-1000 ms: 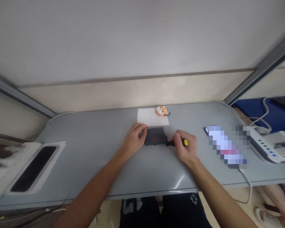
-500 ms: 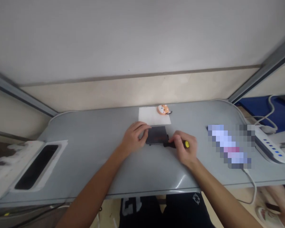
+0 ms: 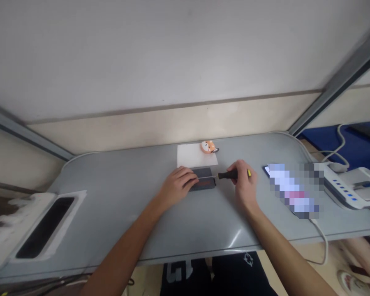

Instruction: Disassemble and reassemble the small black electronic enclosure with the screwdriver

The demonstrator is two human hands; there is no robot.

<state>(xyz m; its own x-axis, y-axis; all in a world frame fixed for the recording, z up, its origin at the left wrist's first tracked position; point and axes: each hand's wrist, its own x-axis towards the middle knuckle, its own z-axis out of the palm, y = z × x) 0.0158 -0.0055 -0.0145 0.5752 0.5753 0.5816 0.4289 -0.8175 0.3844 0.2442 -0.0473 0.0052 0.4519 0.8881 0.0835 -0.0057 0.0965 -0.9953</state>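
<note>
A flat dark grey case (image 3: 206, 185) with a reddish mark lies on the desk between my hands. My right hand (image 3: 244, 181) grips a screwdriver (image 3: 228, 175) by its black handle, which has yellow at the end. The thin metal shaft runs left across the case, apparently just above it. At the shaft's far end, my left hand (image 3: 179, 183) has its fingertips closed, and they hide the tip. The left fingers also cover the case's left side.
Behind the case lies a white sheet (image 3: 188, 155) with an orange-and-white animal-faced trinket (image 3: 208, 146). A blurred-out phone (image 3: 290, 189) with a cable and a white power strip (image 3: 342, 189) are right. A black phone-shaped slab (image 3: 46, 226) lies left on the grey desk (image 3: 111, 197).
My right hand has raised the screwdriver from the case's near right edge, and its shaft now shows. My left fingertips have moved from the case's upper edge to the shaft's end. The view has shifted slightly.
</note>
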